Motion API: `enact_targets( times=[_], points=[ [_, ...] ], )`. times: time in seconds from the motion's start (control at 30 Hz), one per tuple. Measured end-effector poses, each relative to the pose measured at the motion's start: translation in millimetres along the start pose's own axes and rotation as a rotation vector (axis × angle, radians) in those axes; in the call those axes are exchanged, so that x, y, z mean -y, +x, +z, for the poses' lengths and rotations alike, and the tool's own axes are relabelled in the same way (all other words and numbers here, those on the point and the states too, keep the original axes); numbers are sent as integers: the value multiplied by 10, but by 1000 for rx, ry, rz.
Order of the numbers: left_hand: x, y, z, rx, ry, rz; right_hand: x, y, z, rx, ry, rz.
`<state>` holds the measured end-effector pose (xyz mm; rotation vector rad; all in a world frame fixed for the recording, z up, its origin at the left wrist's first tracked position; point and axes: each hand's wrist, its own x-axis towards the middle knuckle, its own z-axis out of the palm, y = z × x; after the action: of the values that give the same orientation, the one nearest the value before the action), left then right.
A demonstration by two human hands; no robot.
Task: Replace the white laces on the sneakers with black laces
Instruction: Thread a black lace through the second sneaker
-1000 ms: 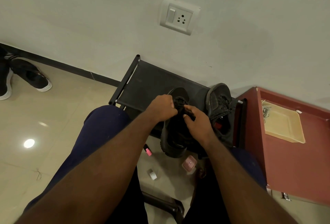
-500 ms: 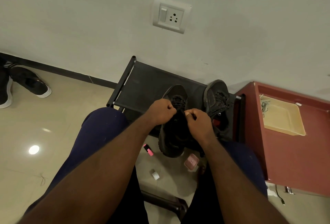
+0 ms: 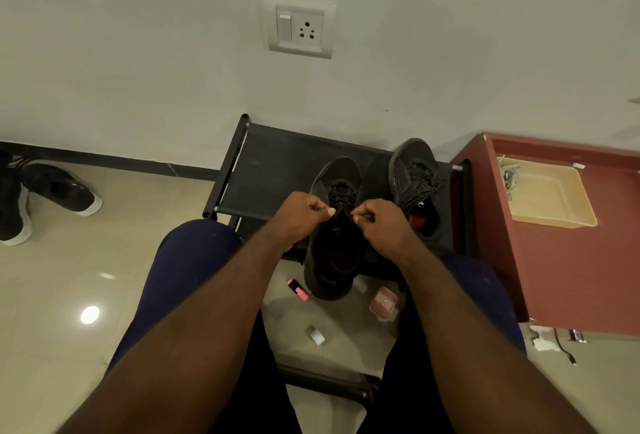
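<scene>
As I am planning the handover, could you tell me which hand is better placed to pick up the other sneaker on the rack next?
Probably the right hand: it sits just beside the other sneaker, while the left hand lies across the near sneaker from it. Both pinch the black lace.

The left hand (image 3: 301,215) and right hand (image 3: 384,222) have drawn level and slightly apart, each now pinching the black lace (image 3: 341,193) (ends barely visible).
</scene>
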<state>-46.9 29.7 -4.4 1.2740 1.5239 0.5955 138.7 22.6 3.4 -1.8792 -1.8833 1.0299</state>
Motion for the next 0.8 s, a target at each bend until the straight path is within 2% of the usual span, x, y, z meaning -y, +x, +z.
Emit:
enact_targets(
  times=[0.17, 0.27, 0.4, 0.53, 0.6, 0.7, 0.73, 0.8],
  points=[
    [-16, 27, 129, -44, 289, 83, 64, 43, 26, -34, -106, -22],
    [-74, 9, 199, -152, 229, 101, 127, 37, 41, -69, -219, -62],
    [-151, 7, 128, -338, 12, 51, 170, 62, 35, -59, -263, -76],
    [-132, -7, 160, -274, -36, 15, 135, 35, 17, -94, -333, -107],
    [-109, -3, 154, -343, 110, 23, 140, -17, 10, -207, -329, -106],
    [-86, 1, 83, -522, 490, 75, 205, -106, 2, -412, -141, -30],
    [-93, 7, 59, -518, 554, 82, 220, -124, 14, -392, -73, 39],
    [-110, 9, 38, -378, 507, 48, 226, -181, 75, -268, 19, 188]
  ],
)
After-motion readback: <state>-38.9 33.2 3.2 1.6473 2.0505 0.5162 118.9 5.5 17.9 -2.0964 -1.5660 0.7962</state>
